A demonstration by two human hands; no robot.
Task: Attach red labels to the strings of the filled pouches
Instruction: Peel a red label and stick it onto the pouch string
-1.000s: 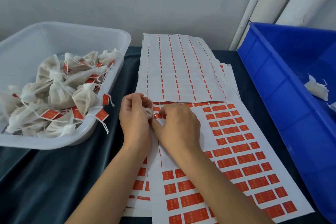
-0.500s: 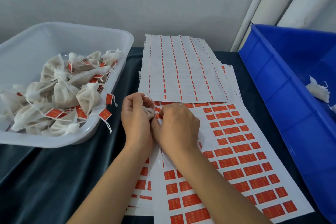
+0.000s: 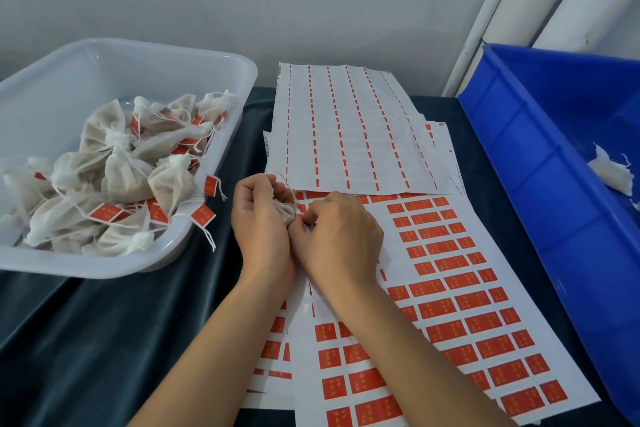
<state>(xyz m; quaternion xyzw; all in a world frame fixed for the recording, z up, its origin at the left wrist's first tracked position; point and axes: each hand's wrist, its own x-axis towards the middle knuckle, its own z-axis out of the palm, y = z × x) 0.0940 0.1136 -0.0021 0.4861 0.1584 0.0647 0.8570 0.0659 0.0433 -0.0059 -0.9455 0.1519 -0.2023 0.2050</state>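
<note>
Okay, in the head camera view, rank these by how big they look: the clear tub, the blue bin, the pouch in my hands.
1. Clear tub and blue bin: unsure, the bin is cut off by the frame.
2. Pouch, far smallest, mostly hidden by the left hand.

Your two bare forearms come in from the lower edge and go up toward the middle, and they come closer to each other until the hands meet. Your left hand (image 3: 260, 218) shows its back to the camera, the fingers are curled inward and the thumb side is turned to the right. Your right hand (image 3: 341, 239) is also seen from the back, with its knuckles up and its fingers bent down and to the left. The fingertips of both hands are touching. Both wrists are almost straight, and low.
</note>
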